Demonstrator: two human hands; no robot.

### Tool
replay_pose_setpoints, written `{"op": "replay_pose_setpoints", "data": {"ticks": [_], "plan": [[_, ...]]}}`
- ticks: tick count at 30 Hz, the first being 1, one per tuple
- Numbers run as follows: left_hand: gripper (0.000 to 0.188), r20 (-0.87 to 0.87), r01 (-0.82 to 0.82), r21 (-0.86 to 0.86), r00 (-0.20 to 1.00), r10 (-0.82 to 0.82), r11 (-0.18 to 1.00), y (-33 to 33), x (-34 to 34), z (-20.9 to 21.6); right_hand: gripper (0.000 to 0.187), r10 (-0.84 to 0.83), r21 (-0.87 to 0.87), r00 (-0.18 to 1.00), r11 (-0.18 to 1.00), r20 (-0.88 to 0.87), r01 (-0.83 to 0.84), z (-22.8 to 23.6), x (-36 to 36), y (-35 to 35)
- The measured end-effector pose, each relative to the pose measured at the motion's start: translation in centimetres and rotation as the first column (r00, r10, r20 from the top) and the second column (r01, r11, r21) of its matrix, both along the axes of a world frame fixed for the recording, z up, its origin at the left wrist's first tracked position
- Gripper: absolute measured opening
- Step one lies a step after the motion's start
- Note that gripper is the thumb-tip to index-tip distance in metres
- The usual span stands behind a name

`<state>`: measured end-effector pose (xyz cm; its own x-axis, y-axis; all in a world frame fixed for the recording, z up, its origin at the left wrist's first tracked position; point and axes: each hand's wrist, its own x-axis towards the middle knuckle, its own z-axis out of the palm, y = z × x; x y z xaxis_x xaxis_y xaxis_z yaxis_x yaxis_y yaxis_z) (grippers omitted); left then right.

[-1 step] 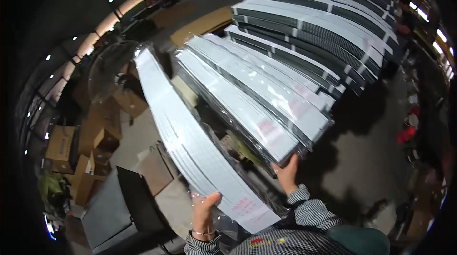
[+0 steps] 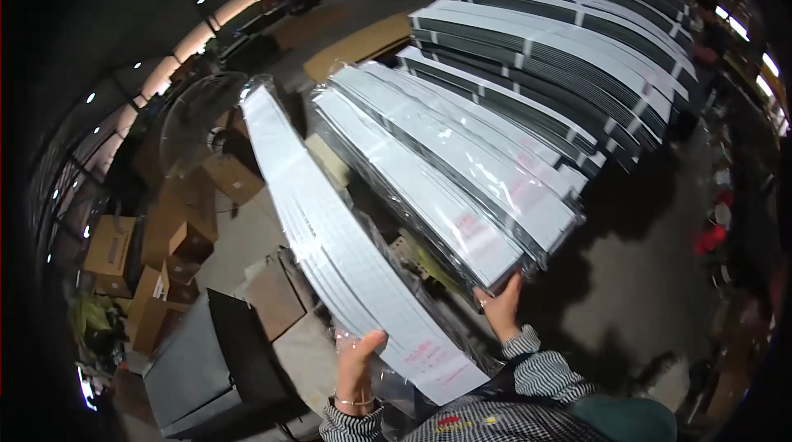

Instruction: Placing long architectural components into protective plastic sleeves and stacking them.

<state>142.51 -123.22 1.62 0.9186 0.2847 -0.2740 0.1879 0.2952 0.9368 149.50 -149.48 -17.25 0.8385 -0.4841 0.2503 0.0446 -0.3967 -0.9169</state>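
Observation:
My left hand (image 2: 356, 368) grips the left edge of a long white pack (image 2: 346, 252) in clear plastic, its thumb on top and its fingers hidden below. That pack slants from my body toward the far left and bows slightly. To its right, a second long wrapped pack (image 2: 412, 182) lies beside others. Around its near end my right hand (image 2: 501, 310) is closed, the thumb at the corner and some fingers out of sight. Another white wrapped pack (image 2: 470, 157) rests right alongside, with faint red print near its end.
Stacks of dark-edged long panels with white bands (image 2: 544, 33) fill the far right. A grey box-like case (image 2: 186, 372) stands at lower left, near cardboard boxes (image 2: 111, 252). A person (image 2: 708, 29) is at the far right edge.
The whole view has shifted slightly, so the packs and stacks appear a little further right. Both hands keep their holds.

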Motion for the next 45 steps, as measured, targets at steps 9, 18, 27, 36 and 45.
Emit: {"op": "replay_pose_setpoints", "data": {"ticks": [9, 18, 27, 36, 45], "plan": [[0.049, 0.157, 0.222, -0.048, 0.965, -0.212, 0.974, -2.9, 20.7, -1.1, 0.119, -0.181, -0.193, 0.954, 0.972, -0.238, 0.136, -2.0, 1.0, -0.2], [0.043, -0.056, 0.304, -0.094, 0.949, -0.310, 0.948, -10.5, 24.3, -4.3, 0.127, -0.104, -0.389, 0.991, 0.919, -0.082, 0.065, -5.1, 0.7, -2.9], [0.052, 0.282, -0.047, 0.476, 0.954, -0.101, 0.878, -10.6, 21.5, -7.0, 0.011, -0.038, -0.233, 0.999, 0.972, 0.021, 0.042, 9.0, -2.9, -23.0], [0.072, 0.249, 0.017, 0.062, 0.968, -0.032, 0.998, -12.2, 24.5, -6.1, 0.056, 0.744, 0.398, 0.660, 0.639, -0.101, -0.659, 12.2, 33.6, -27.9], [0.069, 0.034, 0.046, 0.114, 0.998, -0.050, 0.992, -11.6, 23.6, -3.7, 0.084, 0.944, 0.472, 0.284, 0.329, -0.166, -0.818, 9.9, 37.1, -24.8]]}}
